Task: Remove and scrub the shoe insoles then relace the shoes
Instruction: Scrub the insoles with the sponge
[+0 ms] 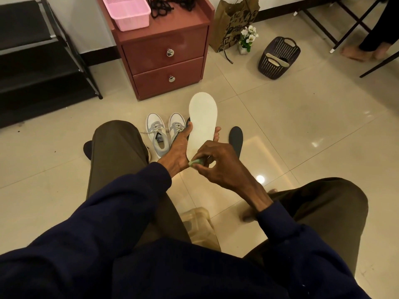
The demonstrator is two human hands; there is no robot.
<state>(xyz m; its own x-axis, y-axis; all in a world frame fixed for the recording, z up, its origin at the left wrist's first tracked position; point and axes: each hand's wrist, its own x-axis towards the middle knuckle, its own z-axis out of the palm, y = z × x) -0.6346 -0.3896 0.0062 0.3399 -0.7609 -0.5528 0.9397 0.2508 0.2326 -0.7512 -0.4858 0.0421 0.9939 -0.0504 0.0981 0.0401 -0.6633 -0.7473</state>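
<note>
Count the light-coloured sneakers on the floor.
2. Both stand side by side on the tiles before the red cabinet: the left sneaker in full view, the right sneaker partly behind the left hand holding the white insole. Others could be hidden behind the legs.

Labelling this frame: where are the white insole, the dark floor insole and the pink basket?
white insole [203,117], head view, bare forefoot
dark insole [236,138], head view, its middle
pink basket [135,20], head view, front wall

Home room — tiled floor [302,130], drawer cabinet [164,55], shoe rack [32,61], potted flowers [248,38].
</note>
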